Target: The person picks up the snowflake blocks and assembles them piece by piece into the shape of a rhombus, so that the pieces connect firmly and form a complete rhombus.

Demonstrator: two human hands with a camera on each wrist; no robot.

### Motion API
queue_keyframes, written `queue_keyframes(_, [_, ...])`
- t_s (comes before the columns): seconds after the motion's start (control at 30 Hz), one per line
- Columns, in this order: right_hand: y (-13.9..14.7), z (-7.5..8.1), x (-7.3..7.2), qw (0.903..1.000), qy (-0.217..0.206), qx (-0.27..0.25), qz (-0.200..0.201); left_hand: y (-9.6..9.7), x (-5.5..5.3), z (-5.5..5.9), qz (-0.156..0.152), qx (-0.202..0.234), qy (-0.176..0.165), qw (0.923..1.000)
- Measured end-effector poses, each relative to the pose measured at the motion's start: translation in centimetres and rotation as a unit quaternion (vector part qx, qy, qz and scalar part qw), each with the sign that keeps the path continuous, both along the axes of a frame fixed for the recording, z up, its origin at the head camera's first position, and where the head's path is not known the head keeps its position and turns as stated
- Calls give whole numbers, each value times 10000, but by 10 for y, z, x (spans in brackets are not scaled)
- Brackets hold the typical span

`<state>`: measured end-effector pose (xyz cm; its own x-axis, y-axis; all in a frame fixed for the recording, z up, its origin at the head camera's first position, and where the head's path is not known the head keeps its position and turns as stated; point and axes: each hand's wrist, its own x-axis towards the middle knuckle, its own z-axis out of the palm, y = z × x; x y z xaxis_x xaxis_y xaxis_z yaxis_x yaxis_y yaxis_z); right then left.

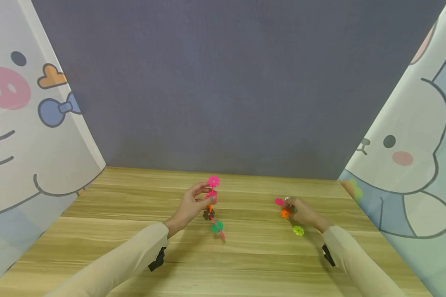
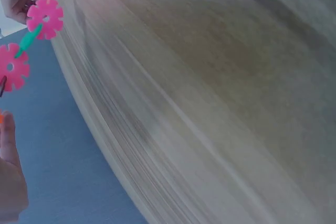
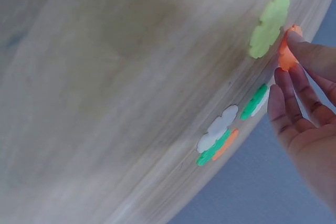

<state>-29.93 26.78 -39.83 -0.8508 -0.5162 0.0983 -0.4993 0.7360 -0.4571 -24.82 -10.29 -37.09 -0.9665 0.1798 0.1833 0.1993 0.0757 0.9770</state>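
A chain of interlocking snowflake discs, with pink (image 1: 213, 181), brown (image 1: 209, 214) and teal (image 1: 217, 227) pieces, hangs down from my left hand (image 1: 188, 205). Thumb and fingers of that hand pinch it near its upper pink discs. In the left wrist view, pink discs joined by an edge-on green disc (image 2: 28, 41) show beyond the fingers. My right hand (image 1: 301, 211) is low at the right of the table, pinching an orange snowflake disc (image 3: 286, 52) between thumb and fingertips. Right by it lies a yellow-green disc (image 3: 269, 25).
Loose discs lie around the right hand: a pink one (image 1: 279, 201), a white one (image 3: 218, 128), green ones (image 3: 254, 101) and another orange one (image 3: 226, 144), some overlapping. A grey panel (image 1: 223, 90) stands behind the wooden table (image 1: 134, 198), with cartoon-printed sheets at both sides.
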Motion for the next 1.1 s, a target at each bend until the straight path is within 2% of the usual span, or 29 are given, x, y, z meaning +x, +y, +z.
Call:
queue_keyframes(0.1, [2,-1,-1,9998,95,-173,49,0,-2,-1,72,-35,-7,10000])
queue_keyframes(0.17, [3,0,-2,9988,224,-362,222,0,-3,-2,114,-78,13,9999])
queue_keyframes(0.2, [6,-3,-5,9969,375,-524,441,0,-3,-2,132,-125,30,9998])
queue_keyframes(0.3, [8,-1,-5,9937,574,-625,728,-1,-4,-1,177,-246,92,9995])
queue_keyframes(0.4, [7,3,-6,9950,543,-556,631,-1,-3,0,207,-294,86,9993])
queue_keyframes(0.47, [3,8,-4,9975,409,-427,387,-1,-3,0,209,-267,69,9994])
queue_keyframes(0.67, [-12,17,0,9975,560,-420,50,-1,-3,1,113,-273,77,9995])
queue_keyframes(0.9, [-36,18,4,9883,1152,-1000,26,-1,-4,0,52,-192,244,9995])
queue_keyframes(1.1, [-61,20,8,9842,1085,-1402,-28,-1,-4,0,-41,216,326,9992])
